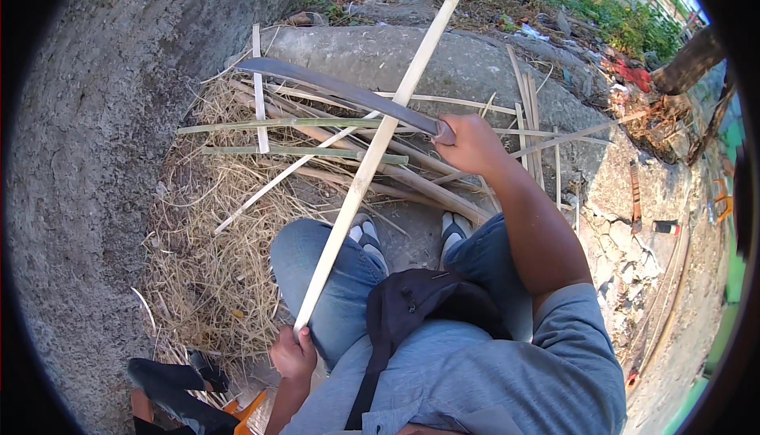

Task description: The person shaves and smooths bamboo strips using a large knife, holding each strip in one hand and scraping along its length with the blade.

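Observation:
My left hand (294, 353), low in the view beside my thigh, is closed around the near end of a long pale bamboo strip (358, 189). The strip slants up and away to the right, past my knee, with its far end free. My right hand (469, 144) grips the handle of a machete (332, 84), its arm stretched forward. The dark blade points left and crosses over or against the upper part of the strip; whether they touch I cannot tell. Beyond my feet lie green bamboo strips (277, 125) and thicker bamboo poles (443, 192).
Shavings (214, 277) cover the ground at left beside a rough grey wall (71, 166). A large stone slab (459, 63) lies ahead. Another person's dark-clad legs (170, 387) are at lower left. A sheathed-looking long tool (636, 197) and an orange object (722, 200) lie at right.

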### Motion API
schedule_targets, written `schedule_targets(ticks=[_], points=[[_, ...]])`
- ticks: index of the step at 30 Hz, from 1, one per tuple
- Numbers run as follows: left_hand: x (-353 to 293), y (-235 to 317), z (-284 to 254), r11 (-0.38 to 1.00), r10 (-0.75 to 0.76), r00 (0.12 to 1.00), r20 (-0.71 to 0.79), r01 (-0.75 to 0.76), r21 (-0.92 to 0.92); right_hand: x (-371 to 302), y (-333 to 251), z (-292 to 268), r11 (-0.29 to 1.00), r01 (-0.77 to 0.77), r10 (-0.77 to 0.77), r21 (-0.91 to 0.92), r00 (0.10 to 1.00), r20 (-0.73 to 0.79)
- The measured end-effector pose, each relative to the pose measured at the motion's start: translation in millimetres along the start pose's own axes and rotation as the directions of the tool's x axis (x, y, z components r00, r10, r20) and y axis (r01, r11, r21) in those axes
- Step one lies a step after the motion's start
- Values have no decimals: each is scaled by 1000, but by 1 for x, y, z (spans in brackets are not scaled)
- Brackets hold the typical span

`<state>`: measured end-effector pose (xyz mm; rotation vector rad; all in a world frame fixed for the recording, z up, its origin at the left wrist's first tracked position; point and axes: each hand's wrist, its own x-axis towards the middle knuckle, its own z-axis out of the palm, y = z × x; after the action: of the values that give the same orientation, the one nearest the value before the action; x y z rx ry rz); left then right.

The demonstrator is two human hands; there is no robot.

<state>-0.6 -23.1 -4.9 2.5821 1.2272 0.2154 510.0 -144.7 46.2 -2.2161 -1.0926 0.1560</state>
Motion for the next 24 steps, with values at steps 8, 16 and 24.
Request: schedule_targets(ticks=[8, 16, 24], points=[[18, -5, 20, 979, 89, 996, 20, -84, -184, -3, 0, -26, 996, 94, -94, 2, 992, -90], [44, 8, 27, 948, 119, 990, 74, -91, -305, -36, -11, -57, 995, -15, -1, -94, 985, -172], [38, -5, 31, 951, 125, 991, 39, -108, -290, -51, -46, -64, 928, 154, -203, -340, 973, -113]])
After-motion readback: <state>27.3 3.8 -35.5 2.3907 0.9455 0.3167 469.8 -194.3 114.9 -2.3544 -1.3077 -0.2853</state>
